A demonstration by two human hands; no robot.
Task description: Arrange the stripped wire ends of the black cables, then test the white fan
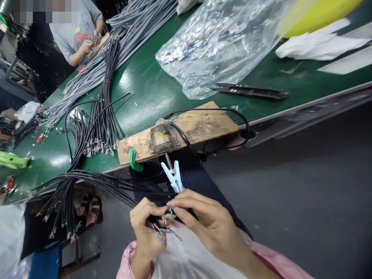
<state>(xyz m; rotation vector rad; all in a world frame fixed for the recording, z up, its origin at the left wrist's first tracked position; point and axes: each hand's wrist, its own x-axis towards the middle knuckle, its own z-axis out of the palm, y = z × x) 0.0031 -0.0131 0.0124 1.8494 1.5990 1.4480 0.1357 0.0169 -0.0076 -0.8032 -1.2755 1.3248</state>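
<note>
My left hand [147, 228] is closed around the end of a black cable [116, 188] whose stripped coloured wires [164, 232] fan out below my fingers. My right hand [203, 221] pinches some of those thin wires at their tips, close against the left hand. A light blue clothes peg [173, 177] stands just above both hands, clipped on a metal-tipped part. The cable runs left into a black cable bundle [66, 186] hanging over the table edge.
A wooden board [203, 126] with a metal fixture [162, 136] and a green clamp [134, 161] sits on the green table [151, 93]. Thread snips [250, 91], a clear plastic bag [221, 42], grey cable bundles [122, 42]. Another person [78, 31] works at the far left.
</note>
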